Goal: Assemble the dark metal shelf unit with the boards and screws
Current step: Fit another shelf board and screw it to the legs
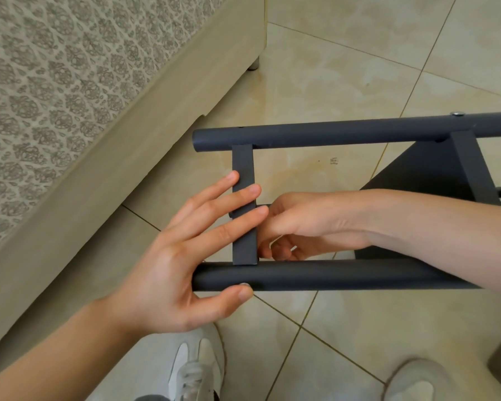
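The dark metal shelf frame lies on its side above the floor. Its far tube (344,133) and near tube (344,274) run left to right, joined by a flat cross bar (243,163). My left hand (185,256) presses straight fingers on that bar, with its thumb beside a screw head (244,284) in the near tube. My right hand (310,224) reaches between the tubes just right of the bar, fingers curled around a small pale part (294,248) that is mostly hidden. A dark board (425,169) sits by a second cross bar (472,169).
A beige upholstered base with patterned fabric (99,169) runs along the left, with a short leg (253,65) at its corner. Beige floor tiles (344,68) lie beyond the frame. My white shoes (197,369) (411,380) stand below it. Another screw head (457,113) shows on the far tube.
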A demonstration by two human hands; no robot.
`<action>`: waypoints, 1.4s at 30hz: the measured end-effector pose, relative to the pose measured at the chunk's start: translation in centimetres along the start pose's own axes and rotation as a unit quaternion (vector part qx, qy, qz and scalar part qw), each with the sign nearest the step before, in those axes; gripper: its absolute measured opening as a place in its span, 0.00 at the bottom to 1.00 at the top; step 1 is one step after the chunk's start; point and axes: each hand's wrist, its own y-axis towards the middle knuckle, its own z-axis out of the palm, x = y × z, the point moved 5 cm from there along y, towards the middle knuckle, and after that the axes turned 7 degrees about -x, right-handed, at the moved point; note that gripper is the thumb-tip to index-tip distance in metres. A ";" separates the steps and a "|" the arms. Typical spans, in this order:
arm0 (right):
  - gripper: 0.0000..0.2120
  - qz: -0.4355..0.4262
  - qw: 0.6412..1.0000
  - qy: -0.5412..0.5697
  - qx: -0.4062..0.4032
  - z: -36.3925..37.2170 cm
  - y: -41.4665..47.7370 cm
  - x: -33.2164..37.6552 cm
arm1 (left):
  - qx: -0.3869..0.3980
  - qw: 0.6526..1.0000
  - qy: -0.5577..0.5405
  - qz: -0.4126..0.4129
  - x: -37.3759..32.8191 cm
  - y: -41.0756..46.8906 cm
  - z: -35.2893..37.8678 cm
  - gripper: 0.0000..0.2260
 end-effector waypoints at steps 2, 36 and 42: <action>0.04 0.002 1.000 0.014 0.010 -0.1 -0.1 0.1 | 0.000 1.000 0.001 0.001 0.0 0.1 0.0 0.29; 0.14 0.013 0.999 -0.040 -0.016 0.2 0.3 -0.4 | -0.005 1.000 -0.016 -0.009 0.0 0.0 0.1 0.28; 0.10 -0.021 0.999 -0.044 0.000 0.3 0.1 -0.2 | -0.009 1.000 -0.017 -0.008 0.0 -0.1 0.1 0.28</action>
